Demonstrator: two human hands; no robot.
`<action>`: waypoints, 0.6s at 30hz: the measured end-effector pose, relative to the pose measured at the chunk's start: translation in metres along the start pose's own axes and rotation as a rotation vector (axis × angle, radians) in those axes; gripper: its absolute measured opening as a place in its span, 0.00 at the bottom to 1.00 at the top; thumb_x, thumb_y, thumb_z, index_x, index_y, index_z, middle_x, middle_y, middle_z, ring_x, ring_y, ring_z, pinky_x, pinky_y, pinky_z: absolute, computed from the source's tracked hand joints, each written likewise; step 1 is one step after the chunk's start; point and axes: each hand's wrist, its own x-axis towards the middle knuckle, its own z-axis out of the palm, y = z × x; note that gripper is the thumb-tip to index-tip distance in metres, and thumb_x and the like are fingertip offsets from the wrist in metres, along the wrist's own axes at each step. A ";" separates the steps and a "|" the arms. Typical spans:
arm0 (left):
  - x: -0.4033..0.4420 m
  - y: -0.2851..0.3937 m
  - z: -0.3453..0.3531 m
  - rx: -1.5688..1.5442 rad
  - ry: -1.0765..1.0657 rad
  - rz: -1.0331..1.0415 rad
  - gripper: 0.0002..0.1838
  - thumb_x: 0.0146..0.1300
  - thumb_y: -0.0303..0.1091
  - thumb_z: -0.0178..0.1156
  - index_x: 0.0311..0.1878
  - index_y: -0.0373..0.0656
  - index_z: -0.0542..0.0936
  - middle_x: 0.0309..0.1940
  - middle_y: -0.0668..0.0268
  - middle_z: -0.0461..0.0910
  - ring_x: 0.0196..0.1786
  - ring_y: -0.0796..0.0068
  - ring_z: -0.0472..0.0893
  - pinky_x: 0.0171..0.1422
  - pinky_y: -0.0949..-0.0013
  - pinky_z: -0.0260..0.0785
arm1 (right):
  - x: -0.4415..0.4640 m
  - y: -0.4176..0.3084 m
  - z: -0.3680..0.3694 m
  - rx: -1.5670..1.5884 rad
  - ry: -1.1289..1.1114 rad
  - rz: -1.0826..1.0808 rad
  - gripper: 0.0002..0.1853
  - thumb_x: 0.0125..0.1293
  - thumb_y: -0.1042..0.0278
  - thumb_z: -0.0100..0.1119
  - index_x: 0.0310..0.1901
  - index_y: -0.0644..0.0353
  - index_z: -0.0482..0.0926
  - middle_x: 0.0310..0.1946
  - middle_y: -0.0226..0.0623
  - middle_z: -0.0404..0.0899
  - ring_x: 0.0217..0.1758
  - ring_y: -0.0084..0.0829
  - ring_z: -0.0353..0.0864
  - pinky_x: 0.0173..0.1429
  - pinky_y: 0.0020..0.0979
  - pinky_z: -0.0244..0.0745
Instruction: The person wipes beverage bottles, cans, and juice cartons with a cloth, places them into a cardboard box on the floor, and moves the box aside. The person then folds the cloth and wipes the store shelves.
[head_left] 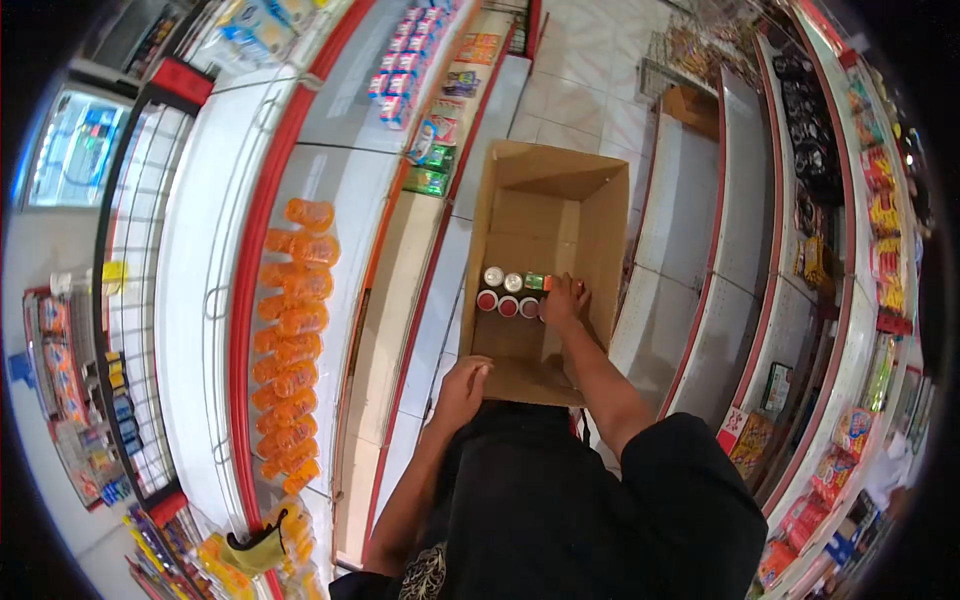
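A tall open cardboard box (607, 225) stands in front of me on the aisle floor. My left hand (464, 391) has its fingers curled at the box's near left corner. Inside the box, my right hand (567, 300) reaches down at the right end of two short rows of small goods, fingers bent around something they mostly hide. Beside those fingers is a small green pack (536, 282) with an orange one next to it. Two white round lids (503, 280) lie to their left. Several jars with dark red tops (508, 306) form the nearer row.
Shelving with orange bottles (295, 350) in a long row runs along my left. Pink-and-white packs (405, 65) and green packs (430, 180) sit farther up it. To the right stand white shelves (665, 230) with red edges and snack packets (835, 470) beyond. Tiled floor (575, 75) stretches ahead.
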 end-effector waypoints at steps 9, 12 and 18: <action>-0.077 -0.039 -0.037 -0.120 0.321 0.025 0.14 0.73 0.35 0.48 0.36 0.36 0.77 0.29 0.59 0.80 0.37 0.67 0.81 0.45 0.65 0.72 | -0.072 -0.064 -0.060 0.525 -0.015 -0.409 0.14 0.66 0.60 0.56 0.46 0.60 0.80 0.47 0.49 0.78 0.52 0.47 0.76 0.54 0.40 0.73; -0.117 -0.040 -0.062 -0.069 0.375 -0.056 0.14 0.72 0.36 0.50 0.32 0.38 0.75 0.29 0.57 0.79 0.33 0.66 0.79 0.41 0.64 0.71 | -0.089 -0.089 -0.056 0.666 0.059 -0.534 0.11 0.69 0.63 0.54 0.42 0.62 0.80 0.42 0.47 0.80 0.48 0.44 0.79 0.54 0.36 0.73; -0.219 -0.048 -0.107 -0.009 0.743 0.022 0.10 0.67 0.32 0.56 0.31 0.37 0.75 0.28 0.58 0.79 0.31 0.67 0.78 0.38 0.65 0.69 | -0.124 -0.142 -0.098 0.672 0.014 -0.606 0.10 0.69 0.66 0.55 0.39 0.66 0.79 0.43 0.44 0.79 0.50 0.40 0.78 0.56 0.35 0.71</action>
